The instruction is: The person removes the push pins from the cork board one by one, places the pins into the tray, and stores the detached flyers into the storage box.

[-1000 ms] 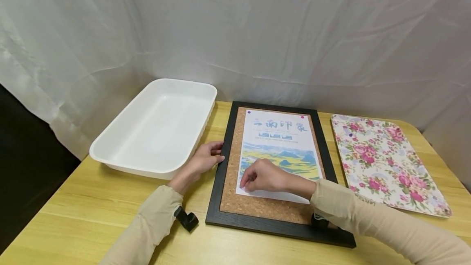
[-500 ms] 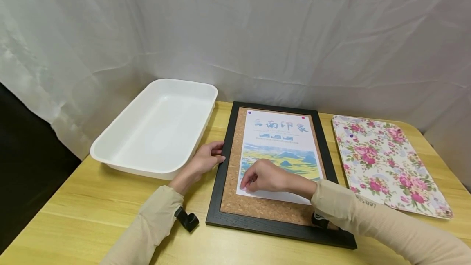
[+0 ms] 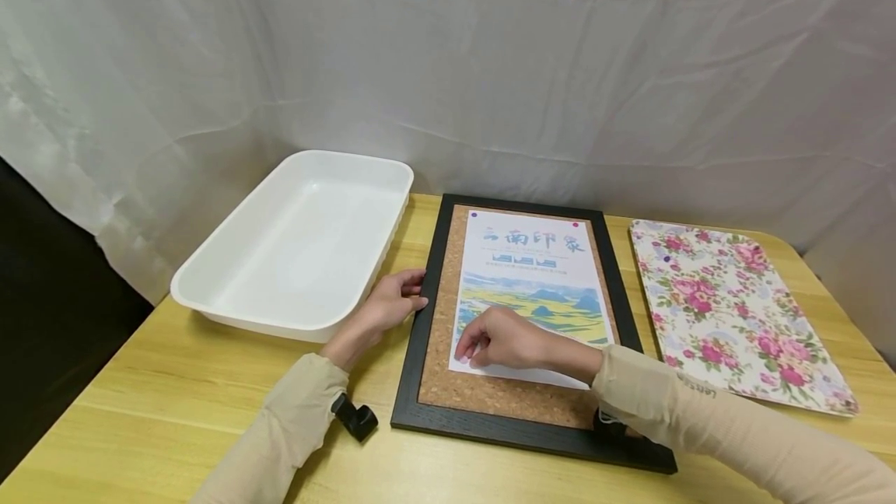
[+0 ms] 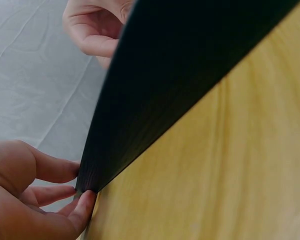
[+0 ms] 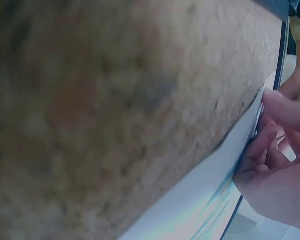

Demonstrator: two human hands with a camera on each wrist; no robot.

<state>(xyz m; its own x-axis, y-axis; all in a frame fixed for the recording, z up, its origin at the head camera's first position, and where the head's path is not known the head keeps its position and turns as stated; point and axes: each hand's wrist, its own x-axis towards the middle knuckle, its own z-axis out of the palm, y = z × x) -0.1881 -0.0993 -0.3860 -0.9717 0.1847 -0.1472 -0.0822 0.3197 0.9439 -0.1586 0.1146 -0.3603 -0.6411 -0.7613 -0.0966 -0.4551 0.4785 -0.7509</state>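
The right hand (image 3: 507, 337) bends its fingers down at the lower left corner of a printed sheet (image 3: 528, 286), thumb and fingertips close to the paper (whether they pinch anything small, I cannot tell). The left hand (image 3: 392, 298) lies relaxed, its fingertips touching the left edge of a black frame (image 3: 490, 432). The sheet rests face up on the cork panel (image 3: 483, 395) inside that frame, showing a blue and yellow landscape under large blue characters. A purple pin (image 3: 474, 215) sits at its upper left corner and a red pin (image 3: 575, 225) at its upper right. Beyond the left hand, a white tray (image 3: 301, 247) stands on the bench (image 3: 175, 395). To the right of the frame lies a floral board (image 3: 742, 317), with a purple dot (image 3: 667, 259) near its upper left corner. A pale curtain (image 3: 490, 99) hangs behind everything.
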